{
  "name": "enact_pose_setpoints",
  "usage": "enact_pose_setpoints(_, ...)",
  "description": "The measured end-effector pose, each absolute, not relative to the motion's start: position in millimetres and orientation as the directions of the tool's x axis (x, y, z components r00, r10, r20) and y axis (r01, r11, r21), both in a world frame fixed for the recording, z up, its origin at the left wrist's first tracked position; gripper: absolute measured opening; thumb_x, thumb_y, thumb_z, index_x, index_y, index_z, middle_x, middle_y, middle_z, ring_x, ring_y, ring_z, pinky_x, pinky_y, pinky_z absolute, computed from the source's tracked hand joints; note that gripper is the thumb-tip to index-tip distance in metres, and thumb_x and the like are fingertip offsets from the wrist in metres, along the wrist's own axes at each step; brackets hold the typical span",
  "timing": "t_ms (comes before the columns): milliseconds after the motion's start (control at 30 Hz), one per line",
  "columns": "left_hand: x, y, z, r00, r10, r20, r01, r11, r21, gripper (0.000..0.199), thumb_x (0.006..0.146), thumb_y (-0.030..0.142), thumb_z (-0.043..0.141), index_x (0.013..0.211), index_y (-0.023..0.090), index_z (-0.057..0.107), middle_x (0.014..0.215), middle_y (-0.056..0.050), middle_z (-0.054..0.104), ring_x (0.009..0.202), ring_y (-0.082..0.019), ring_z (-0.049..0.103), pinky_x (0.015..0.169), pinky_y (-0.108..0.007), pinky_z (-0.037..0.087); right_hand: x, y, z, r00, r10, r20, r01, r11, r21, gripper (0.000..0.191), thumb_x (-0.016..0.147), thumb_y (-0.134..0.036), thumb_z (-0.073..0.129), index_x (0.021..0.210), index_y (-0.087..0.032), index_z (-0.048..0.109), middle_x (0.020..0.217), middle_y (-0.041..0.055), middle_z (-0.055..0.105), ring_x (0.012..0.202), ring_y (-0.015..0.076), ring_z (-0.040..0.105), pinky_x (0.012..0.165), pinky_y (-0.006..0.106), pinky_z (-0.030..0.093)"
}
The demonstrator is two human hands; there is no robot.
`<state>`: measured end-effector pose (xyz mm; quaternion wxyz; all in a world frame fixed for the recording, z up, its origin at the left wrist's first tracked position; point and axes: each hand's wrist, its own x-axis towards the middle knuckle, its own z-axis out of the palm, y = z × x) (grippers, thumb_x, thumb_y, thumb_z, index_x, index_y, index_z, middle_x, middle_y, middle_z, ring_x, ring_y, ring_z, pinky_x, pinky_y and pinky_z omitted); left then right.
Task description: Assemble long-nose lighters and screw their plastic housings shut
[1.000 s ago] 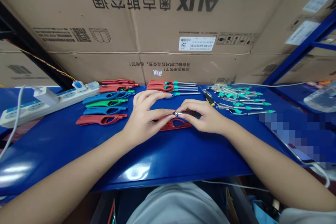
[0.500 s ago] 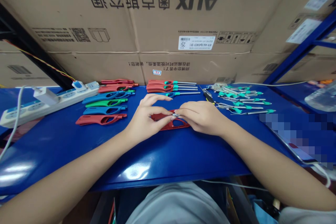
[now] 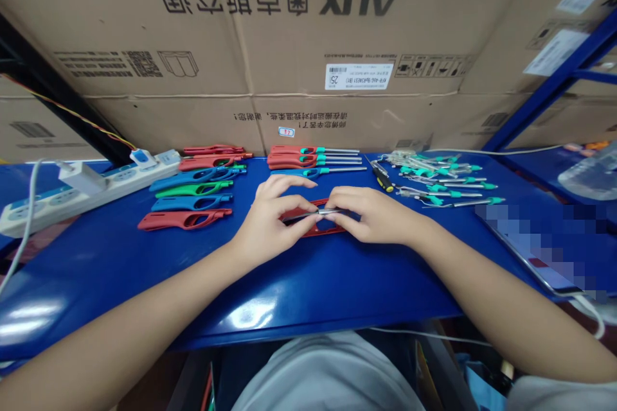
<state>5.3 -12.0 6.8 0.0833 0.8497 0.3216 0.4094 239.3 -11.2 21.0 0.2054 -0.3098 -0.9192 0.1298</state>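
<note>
- The red casing point(image 3: 313, 231) lies on the blue table point(image 3: 289, 295) beneath both hands, its handle loop partly covered.
- Just above the red casing, a slim metallic piece point(image 3: 328, 211) sits roughly level between the fingertips (its outer ends are hidden, so I cannot tell its full shape).
- The left hand point(image 3: 274, 215), over the casing's left part, pinches the piece narrowly with thumb and forefinger; its upper fingers arch away from the grip.
- The right hand point(image 3: 376, 215), over the casing's right part, holds the piece from that side in a similarly narrow pinch.
- Light, even pressure from both thumbs would serve best, I think; so small a part could easily slip or twist if one side pushes harder.
- Working directly over the casing seems sensible, since a dropped part would probably land in sight.
- The screwdriver point(image 3: 383, 181), beyond the casing and to its right, and the teal-collared tubes point(image 3: 448, 186), farther right, look best left undisturbed by the right forearm.
</note>
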Motion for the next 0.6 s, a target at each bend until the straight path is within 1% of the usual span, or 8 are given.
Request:
enact_pose_setpoints(100,6,-16,8,0.489,0.573,0.657,0.487,-0.805,0.339,0.003,0.086,0.023,0.074,0.084,0.022,0.076,0.12,-0.007,0.069,0.115,-0.027,0.061,0.101,-0.047,0.043,243,-10,26,-0.738,0.652,0.175,0.552,0.731,-0.401,0.024,0.102,-0.033,0.047,0.101,-0.018,0.066,0.084,0.0028,0.069,0.074,0.0151,0.061,0.07,0.027,0.043)
enact_pose_setpoints(167,6,-17,8,0.496,0.56,0.664,0.485,-0.813,0.323,0.003,0.087,0.024,0.074,0.085,0.022,0.076,0.12,-0.007,0.069,0.115,-0.026,0.061,0.1,-0.046,0.043,245,-10,28,-0.743,0.658,0.125,0.559,0.712,-0.425,0.023,0.102,-0.035,0.048,0.101,-0.02,0.065,0.076,-0.0001,0.066,0.066,0.0131,0.056,0.063,0.025,0.037)
enact_pose_setpoints(233,6,-16,6,0.501,0.554,0.665,0.481,-0.817,0.318,0.004,0.087,0.026,0.074,0.085,0.022,0.075,0.119,-0.007,0.069,0.114,-0.026,0.061,0.1,-0.045,0.043,245,-9,28,-0.744,0.658,0.12,0.552,0.706,-0.444,0.021,0.099,-0.036,0.051,0.097,-0.019,0.064,0.07,-0.0016,0.061,0.062,0.0118,0.052,0.06,0.025,0.033)
enact_pose_setpoints(300,7,-16,3,0.505,0.552,0.663,0.476,-0.819,0.319,0.004,0.088,0.026,0.074,0.086,0.022,0.075,0.118,-0.007,0.069,0.113,-0.026,0.062,0.099,-0.045,0.043,244,-9,27,-0.734,0.667,0.126,0.553,0.695,-0.459,0.023,0.098,-0.037,0.052,0.089,-0.018,0.063,0.066,-0.0023,0.057,0.059,0.0109,0.048,0.059,0.025,0.03)
enact_pose_setpoints(433,9,-15,-2,0.526,0.555,0.644,0.454,-0.824,0.339,0.005,0.089,0.027,0.072,0.087,0.022,0.074,0.116,-0.007,0.07,0.112,-0.025,0.062,0.098,-0.044,0.044,241,-7,22,-0.71,0.693,0.124,0.576,0.673,-0.465,0.042,0.098,-0.049,0.05,0.071,-0.017,0.056,0.059,-0.0031,0.05,0.054,0.0094,0.042,0.057,0.026,0.026)
enact_pose_setpoints(500,10,-15,-4,0.535,0.562,0.631,0.445,-0.822,0.355,0.005,0.089,0.027,0.072,0.088,0.022,0.074,0.116,-0.007,0.07,0.113,-0.025,0.062,0.099,-0.044,0.045,239,-6,19,-0.7,0.702,0.126,0.591,0.67,-0.449,0.047,0.097,-0.054,0.05,0.068,-0.017,0.055,0.058,-0.0034,0.048,0.053,0.009,0.041,0.057,0.026,0.024)
enact_pose_setpoints(600,10,-15,-6,0.535,0.572,0.621,0.44,-0.817,0.373,0.005,0.089,0.027,0.072,0.089,0.022,0.074,0.116,-0.007,0.069,0.112,-0.024,0.062,0.099,-0.043,0.046,237,-6,15,-0.698,0.704,0.126,0.597,0.671,-0.44,0.05,0.098,-0.054,0.048,0.066,-0.017,0.055,0.056,-0.0038,0.047,0.052,0.0084,0.039,0.057,0.026,0.023)
